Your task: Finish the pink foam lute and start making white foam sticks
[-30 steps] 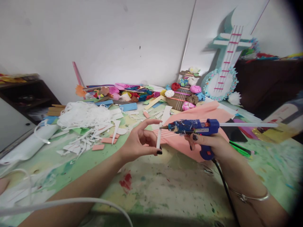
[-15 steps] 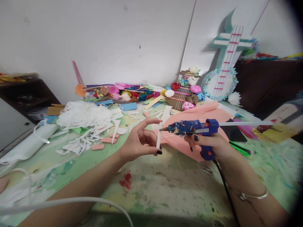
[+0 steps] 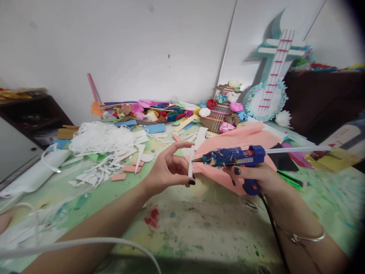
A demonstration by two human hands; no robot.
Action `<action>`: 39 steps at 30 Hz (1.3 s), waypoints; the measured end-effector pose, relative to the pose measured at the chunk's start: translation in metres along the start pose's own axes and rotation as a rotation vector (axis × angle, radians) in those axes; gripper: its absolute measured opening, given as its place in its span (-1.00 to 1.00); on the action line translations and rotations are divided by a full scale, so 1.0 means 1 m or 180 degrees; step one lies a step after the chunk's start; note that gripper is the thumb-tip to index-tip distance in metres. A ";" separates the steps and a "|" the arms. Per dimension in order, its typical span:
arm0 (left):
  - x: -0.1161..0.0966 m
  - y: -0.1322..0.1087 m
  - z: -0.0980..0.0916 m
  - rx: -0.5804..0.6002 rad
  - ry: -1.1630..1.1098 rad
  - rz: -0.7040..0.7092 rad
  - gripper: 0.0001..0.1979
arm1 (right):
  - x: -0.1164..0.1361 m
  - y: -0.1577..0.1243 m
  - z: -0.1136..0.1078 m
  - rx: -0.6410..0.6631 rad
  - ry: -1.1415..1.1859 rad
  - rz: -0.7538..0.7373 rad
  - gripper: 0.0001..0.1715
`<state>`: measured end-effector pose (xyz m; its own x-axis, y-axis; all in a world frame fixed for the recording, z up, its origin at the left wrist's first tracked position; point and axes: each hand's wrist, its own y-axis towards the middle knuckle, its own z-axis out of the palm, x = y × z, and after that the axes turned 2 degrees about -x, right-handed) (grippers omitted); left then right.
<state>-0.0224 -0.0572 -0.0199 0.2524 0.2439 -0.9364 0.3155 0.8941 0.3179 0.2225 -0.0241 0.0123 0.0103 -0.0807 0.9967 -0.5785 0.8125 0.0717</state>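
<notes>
Above the paint-stained green table point(image 3: 182, 232), the left hand point(image 3: 162, 169) holds a narrow white strip point(image 3: 191, 167) on end, one fingertip at its top and the thumb near its lower end, the other fingers curled behind it. The right hand point(image 3: 266, 179) is wrapped around the grip of a blue glue gun point(image 3: 232, 155), its thumb lying along the near side. From the back of the gun a pale glue stick point(image 3: 296, 150) juts out to the right, and a black cord point(image 3: 269, 213) drops from the grip. The nozzle point(image 3: 196, 160) points at the right-facing edge of the strip, between the pinching fingertips; it looks to be at the edge or just touching, though whether any glue has come out is too small to tell. Behind and below the gun lies a peach-coloured sheet point(image 3: 218, 179), crossed by thin white strings. Off to the left spread white scraps point(image 3: 94, 175) and a tangled heap of white cord point(image 3: 98, 140). The step in hand seems to be putting glue along the strip's edge. The next move probably calls for a slow, even pass of the nozzle while the pinch holds the strip firm without bending it, both fingertips well clear of the hot tip.
</notes>
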 end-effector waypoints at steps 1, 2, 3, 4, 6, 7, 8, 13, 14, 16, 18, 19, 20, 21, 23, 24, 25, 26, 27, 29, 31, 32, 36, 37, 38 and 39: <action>0.000 0.000 0.000 -0.0013 -0.0004 0.0000 -0.25 | -0.001 0.000 -0.001 0.0036 -0.0041 0.0043 -0.65; 0.000 0.000 0.000 -0.0030 -0.0006 0.0003 -0.25 | -0.001 -0.001 -0.001 0.0083 -0.0085 0.0091 -0.61; 0.001 0.000 -0.001 -0.0053 -0.0010 0.0002 -0.24 | -0.002 -0.001 -0.002 0.0130 -0.0137 0.0142 -0.59; 0.001 0.000 -0.001 -0.0077 -0.0017 -0.0001 -0.24 | -0.003 -0.001 -0.003 0.0185 -0.0197 0.0200 -0.57; 0.002 0.001 -0.002 -0.0113 -0.0045 -0.0018 -0.23 | -0.004 -0.002 -0.005 0.0238 -0.0287 0.0296 -0.56; 0.002 0.001 -0.002 -0.0116 -0.0062 -0.0020 -0.23 | -0.004 -0.002 -0.006 0.0255 -0.0309 0.0339 -0.56; 0.001 0.001 -0.002 -0.0116 -0.0070 -0.0023 -0.23 | -0.005 -0.002 -0.007 0.0265 -0.0316 0.0368 -0.55; -0.001 0.000 0.000 -0.0112 -0.0020 -0.0074 -0.23 | -0.009 -0.002 -0.009 0.0193 -0.0158 0.0182 -0.67; -0.001 0.000 0.001 -0.0110 -0.0019 -0.0077 -0.24 | -0.010 -0.001 -0.008 0.0139 -0.0119 0.0124 -0.69; -0.001 0.001 0.001 -0.0108 -0.0026 -0.0058 -0.25 | -0.009 -0.001 -0.007 0.0096 -0.0076 0.0072 -0.69; 0.000 0.001 0.000 -0.0114 -0.0041 -0.0047 -0.25 | -0.007 -0.001 -0.006 0.0111 -0.0057 0.0081 -0.66; 0.000 0.001 0.000 -0.0124 -0.0053 -0.0048 -0.25 | -0.006 -0.001 -0.005 0.0136 -0.0053 0.0108 -0.65; 0.001 0.001 -0.001 -0.0137 -0.0065 -0.0050 -0.24 | -0.006 -0.002 -0.005 0.0159 -0.0060 0.0156 -0.65; 0.001 0.001 -0.001 -0.0151 -0.0076 -0.0051 -0.24 | -0.006 -0.002 -0.005 0.0175 -0.0081 0.0222 -0.65; 0.002 0.001 -0.002 -0.0174 -0.0091 -0.0047 -0.24 | -0.006 -0.004 -0.006 0.0192 -0.0132 0.0374 -0.65; 0.002 0.001 -0.002 -0.0175 -0.0093 -0.0045 -0.24 | -0.007 -0.004 -0.007 0.0196 -0.0127 0.0407 -0.65; 0.001 0.001 -0.002 -0.0170 -0.0089 -0.0050 -0.23 | -0.008 -0.004 -0.007 0.0188 -0.0087 0.0389 -0.65; 0.001 0.001 -0.002 -0.0162 -0.0077 -0.0063 -0.24 | -0.009 -0.004 -0.008 0.0164 -0.0016 0.0321 -0.65; 0.001 0.001 -0.001 -0.0153 -0.0063 -0.0081 -0.24 | -0.009 -0.004 -0.008 0.0154 0.0061 0.0233 -0.64; -0.001 0.001 0.000 -0.0128 -0.0043 -0.0093 -0.24 | -0.009 -0.002 -0.008 0.0160 0.0143 0.0094 -0.67; -0.001 0.001 0.001 -0.0108 -0.0038 -0.0083 -0.25 | -0.008 -0.001 -0.007 0.0189 0.0098 0.0071 -0.76; -0.001 0.002 0.002 -0.0107 -0.0034 -0.0082 -0.25 | -0.006 -0.001 -0.006 0.0216 0.0062 0.0078 -0.78; 0.000 0.002 0.001 -0.0154 -0.0015 -0.0085 -0.25 | -0.003 -0.001 -0.003 0.0281 0.0085 0.0153 -0.74; 0.000 0.001 0.001 -0.0169 -0.0018 -0.0085 -0.25 | -0.003 -0.002 -0.003 0.0293 0.0112 0.0201 -0.70; 0.001 0.001 0.000 -0.0182 -0.0020 -0.0085 -0.24 | -0.004 -0.003 -0.003 0.0306 0.0125 0.0261 -0.66; 0.001 0.001 0.000 -0.0193 -0.0020 -0.0087 -0.24 | -0.005 -0.003 -0.004 0.0326 0.0124 0.0322 -0.64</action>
<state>-0.0218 -0.0557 -0.0203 0.2504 0.2168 -0.9436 0.2666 0.9215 0.2825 0.2276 -0.0240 0.0068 -0.0220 0.0227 0.9995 -0.6585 0.7519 -0.0316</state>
